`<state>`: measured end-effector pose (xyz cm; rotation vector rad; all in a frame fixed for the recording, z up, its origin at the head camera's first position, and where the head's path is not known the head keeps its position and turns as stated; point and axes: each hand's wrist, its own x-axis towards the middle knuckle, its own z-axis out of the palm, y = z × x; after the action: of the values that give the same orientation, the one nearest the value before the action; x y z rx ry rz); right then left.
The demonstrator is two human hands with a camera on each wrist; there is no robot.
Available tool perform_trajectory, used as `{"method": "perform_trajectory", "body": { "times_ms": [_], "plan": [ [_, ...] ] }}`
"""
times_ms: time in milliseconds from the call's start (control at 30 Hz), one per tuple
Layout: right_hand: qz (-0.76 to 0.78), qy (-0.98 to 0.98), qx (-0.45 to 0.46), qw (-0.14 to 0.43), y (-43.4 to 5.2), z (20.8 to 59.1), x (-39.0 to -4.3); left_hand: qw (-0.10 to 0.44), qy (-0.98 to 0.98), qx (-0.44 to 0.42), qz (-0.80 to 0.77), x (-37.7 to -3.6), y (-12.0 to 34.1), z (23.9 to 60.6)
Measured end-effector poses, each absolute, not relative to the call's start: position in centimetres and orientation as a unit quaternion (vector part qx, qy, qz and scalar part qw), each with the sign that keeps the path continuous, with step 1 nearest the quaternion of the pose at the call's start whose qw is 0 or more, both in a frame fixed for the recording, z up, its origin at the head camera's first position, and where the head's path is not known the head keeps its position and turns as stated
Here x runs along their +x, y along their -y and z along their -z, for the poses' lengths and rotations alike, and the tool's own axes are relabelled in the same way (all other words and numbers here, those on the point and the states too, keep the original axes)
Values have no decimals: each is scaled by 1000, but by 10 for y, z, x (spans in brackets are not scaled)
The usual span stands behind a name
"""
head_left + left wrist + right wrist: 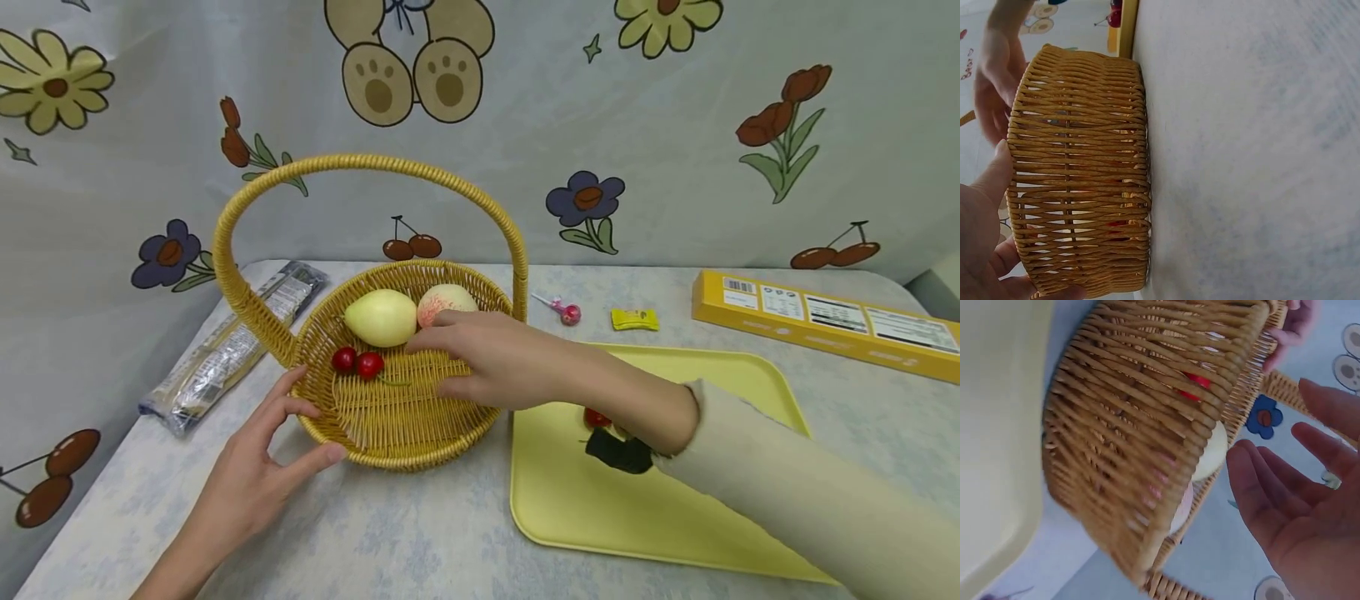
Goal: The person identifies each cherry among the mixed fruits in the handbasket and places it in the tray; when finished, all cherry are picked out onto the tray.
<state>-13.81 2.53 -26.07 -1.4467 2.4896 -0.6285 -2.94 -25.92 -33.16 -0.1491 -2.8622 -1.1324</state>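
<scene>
Woven yellow wicker basket (390, 408) on the table already held a pale mango (381, 317), peach (444, 302) and cherries (357, 362); left hand (258, 467) steadied its rim, open right hand (487, 358) hovered inside empty, while one cherry (596, 417) remained on the yellow tray (600, 508).

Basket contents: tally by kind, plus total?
Yellow fruit: 1
Peach: 1
Cherries: 2
Total: 4, all in the basket
</scene>
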Motion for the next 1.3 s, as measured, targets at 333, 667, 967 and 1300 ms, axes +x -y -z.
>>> {"method": "perform_trajectory", "body": {
  "times_ms": [333, 667, 967, 1300],
  "plan": [
    [158, -828, -499, 203, 36, 281, -157, 29, 926, -46, 373, -30, 259, 331],
    [163, -824, -489, 236, 57, 298, -168, 32, 926, -51, 373, -30, 259, 332],
    [168, -814, -489, 266, 67, 305, -173, 33, 924, -53, 377, -28, 258, 333],
    [135, -811, -501, 271, 64, 306, -167, 34, 924, -51, 376, -28, 259, 334]
  ]
}}
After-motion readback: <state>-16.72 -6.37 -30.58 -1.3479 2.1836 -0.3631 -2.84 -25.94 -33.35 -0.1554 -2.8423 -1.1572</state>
